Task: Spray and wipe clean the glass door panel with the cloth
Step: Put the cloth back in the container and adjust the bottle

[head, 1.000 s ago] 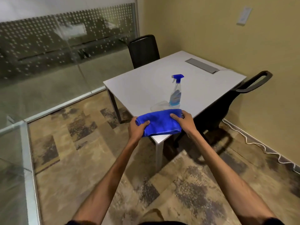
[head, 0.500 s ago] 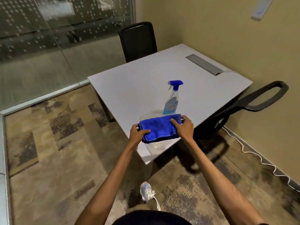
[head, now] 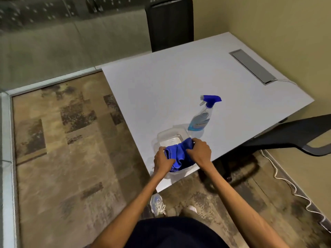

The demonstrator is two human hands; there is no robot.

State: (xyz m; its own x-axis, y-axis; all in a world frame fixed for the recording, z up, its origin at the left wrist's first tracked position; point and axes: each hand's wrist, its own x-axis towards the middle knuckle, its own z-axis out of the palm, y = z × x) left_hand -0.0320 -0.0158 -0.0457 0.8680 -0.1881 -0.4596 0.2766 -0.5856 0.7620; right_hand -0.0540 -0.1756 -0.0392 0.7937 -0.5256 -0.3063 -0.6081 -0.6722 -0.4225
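Observation:
A bunched blue cloth [head: 179,153] is held between both hands over a clear plastic container [head: 170,136] near the front corner of the white table [head: 161,90]. My left hand [head: 163,161] grips its left side, my right hand [head: 200,153] grips its right side. A clear spray bottle [head: 201,119] with a blue trigger head and blue liquid stands upright on the table just behind the container. The glass panel [head: 44,42] with a dotted frosted band runs along the upper left.
A black chair [head: 170,24] stands behind the table, and another black chair [head: 295,135] sits at the right. A grey cable cover [head: 252,66] lies in the tabletop. A white cord [head: 286,185] trails along the right wall. Patterned carpet [head: 71,149] spreads to the left.
The view has tilted down and moved closer to the table. Both hands have drawn together, bunching the flat cloth, and lowered it over the clear container.

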